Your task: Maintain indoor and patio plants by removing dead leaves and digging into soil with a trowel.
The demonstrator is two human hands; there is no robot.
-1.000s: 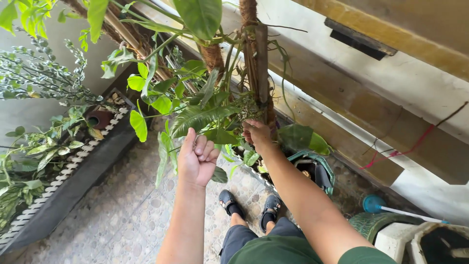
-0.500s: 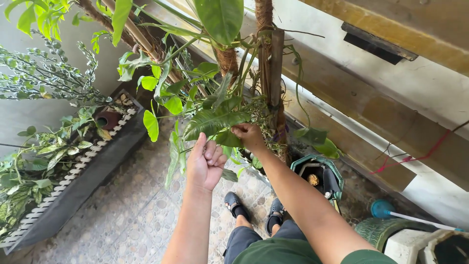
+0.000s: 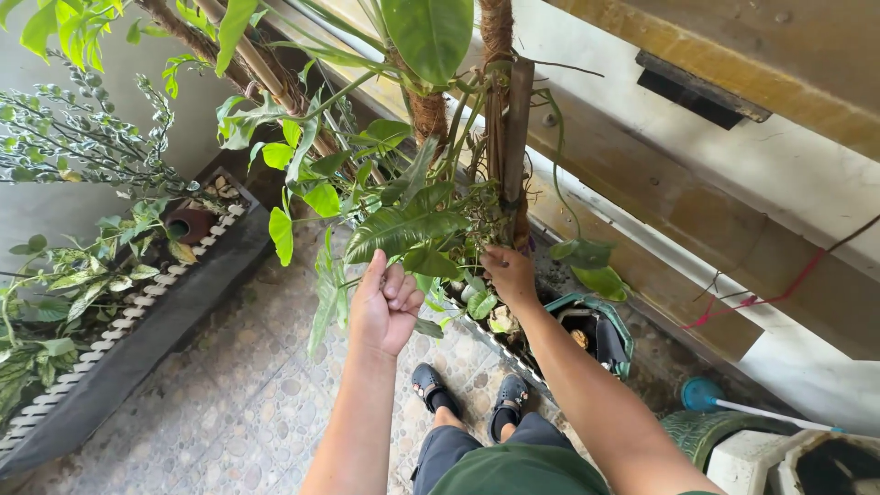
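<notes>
Long green veined leaf (image 3: pixel 403 229) of the climbing plant hangs just above both hands, in the middle of the foliage clump beside a dark wooden stake (image 3: pixel 516 128). Left hand (image 3: pixel 385 307) is raised under it, fingers curled together around a thin green stem at the leaf's lower edge; thumb side points up. Right hand (image 3: pixel 509 275) reaches into the base of the foliage near the stake, fingertips buried among small leaves and roots, so cannot tell if they are apart or pinching something.

Containers: green round plastic pot (image 3: pixel 616 325) sits just right of the right forearm, holding dark soil and a bit of yellowish debris; a broad green leaf hangs over its rim. Long dark rectangular planter trough (image 3: pixel 137 339) with a white lattice edge runs along the left, holding small variegated leafy shrubs and a brown clay pot (image 3: pixel 191 223) at its far end. Green ribbed round tub (image 3: pixel 715 431) and a white stone-like basin (image 3: pixel 825 458) sit bottom right, basin interior dark, contents unclear. Blue-headed tool with a white handle (image 3: pixel 733 403) lies near them.

Pebbled floor (image 3: pixel 229 403) underneath; dark clog shoes (image 3: pixel 467 390) visible below the hands.
</notes>
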